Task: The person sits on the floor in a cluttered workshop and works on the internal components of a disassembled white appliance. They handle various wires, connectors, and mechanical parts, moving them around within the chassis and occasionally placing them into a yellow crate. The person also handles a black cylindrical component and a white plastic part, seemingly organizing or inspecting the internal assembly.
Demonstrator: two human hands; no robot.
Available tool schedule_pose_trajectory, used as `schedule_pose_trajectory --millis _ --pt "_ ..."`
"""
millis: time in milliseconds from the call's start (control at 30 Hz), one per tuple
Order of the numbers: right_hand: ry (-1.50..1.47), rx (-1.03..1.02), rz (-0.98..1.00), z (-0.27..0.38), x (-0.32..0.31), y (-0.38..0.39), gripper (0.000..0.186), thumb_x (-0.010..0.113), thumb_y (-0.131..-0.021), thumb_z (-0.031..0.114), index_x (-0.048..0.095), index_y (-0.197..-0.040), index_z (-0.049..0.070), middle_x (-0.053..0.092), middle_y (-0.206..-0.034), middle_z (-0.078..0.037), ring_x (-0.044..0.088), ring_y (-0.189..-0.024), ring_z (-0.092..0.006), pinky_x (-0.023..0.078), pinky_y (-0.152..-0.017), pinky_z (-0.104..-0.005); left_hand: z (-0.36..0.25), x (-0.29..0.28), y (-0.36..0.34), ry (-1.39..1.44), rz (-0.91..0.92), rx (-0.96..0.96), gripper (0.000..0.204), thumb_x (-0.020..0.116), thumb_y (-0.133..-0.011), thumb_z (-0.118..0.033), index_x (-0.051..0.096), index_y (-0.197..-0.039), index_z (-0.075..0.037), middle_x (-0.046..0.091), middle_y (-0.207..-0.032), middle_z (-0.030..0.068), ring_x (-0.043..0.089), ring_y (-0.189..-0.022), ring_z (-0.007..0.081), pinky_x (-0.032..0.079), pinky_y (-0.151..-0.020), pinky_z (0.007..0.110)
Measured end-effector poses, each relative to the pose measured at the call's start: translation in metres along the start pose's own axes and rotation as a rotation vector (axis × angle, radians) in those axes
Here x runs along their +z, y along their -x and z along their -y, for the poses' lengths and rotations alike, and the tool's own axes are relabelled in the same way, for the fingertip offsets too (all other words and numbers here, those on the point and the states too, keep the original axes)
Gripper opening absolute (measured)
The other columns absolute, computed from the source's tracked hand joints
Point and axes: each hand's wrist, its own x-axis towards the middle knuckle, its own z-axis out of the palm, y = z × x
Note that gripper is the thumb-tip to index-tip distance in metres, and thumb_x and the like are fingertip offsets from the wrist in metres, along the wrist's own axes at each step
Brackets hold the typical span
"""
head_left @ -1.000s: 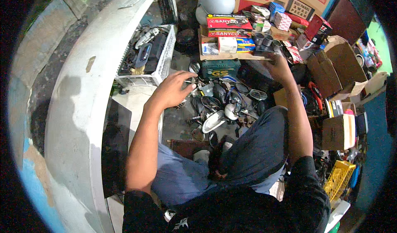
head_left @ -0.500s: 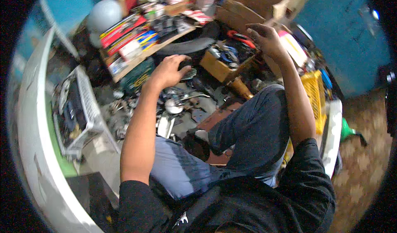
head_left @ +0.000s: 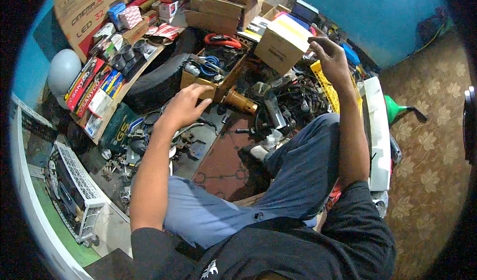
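My left hand [head_left: 186,106] is held out over the loose metal parts, fingers stretched and thumb apart, with nothing in it. Just beyond its fingertips is an open cardboard box [head_left: 191,81] holding blue cable and small parts. A brown cylindrical part [head_left: 240,100] lies right of the fingers. My right hand [head_left: 332,59] is raised, fingers bent but apart, at the right edge of a closed tan carton [head_left: 279,51]. I cannot tell whether its fingertips touch the carton. No object shows in that hand.
A low shelf [head_left: 130,81] with boxes and dark cups stands at the left, beside a black tyre [head_left: 158,79]. Black cables [head_left: 298,99] pile up in the middle. At the right are a yellow basket [head_left: 325,89] and a green funnel [head_left: 393,107]. A white crate [head_left: 82,175] stands at lower left.
The view has swung to the right, so the shelf and boxes sit farther left. My left hand is now by the open parts box, my right hand beside the tan carton.
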Motion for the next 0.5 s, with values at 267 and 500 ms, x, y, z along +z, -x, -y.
schedule_pose_trajectory --millis 267,500 --pt "-0.004 0.360 0.085 -0.129 -0.076 0.033 0.037 0.065 -0.100 0.029 0.067 -0.125 0.001 0.071 -0.115 -0.008 0.066 -0.104 -0.0160 0.055 -0.086 -0.0315 -0.007 0.051 -0.001 -0.018 -0.062 -0.081 0.041 0.065 -0.094 -0.018 0.060 -0.133 -0.009 0.060 -0.133 0.0177 0.055 -0.126 0.0365 0.043 -0.109 0.044" --pt "0.063 0.428 -0.077 -0.240 -0.120 0.076 0.038 0.068 -0.094 0.032 0.071 -0.119 0.004 0.074 -0.109 -0.015 0.071 -0.101 -0.0246 0.055 -0.085 -0.0370 -0.071 0.137 -0.066 0.074 -0.044 0.055 0.052 0.070 -0.089 -0.017 0.055 -0.139 -0.010 0.054 -0.139 0.0175 0.047 -0.133 0.0386 0.038 -0.113 0.047"
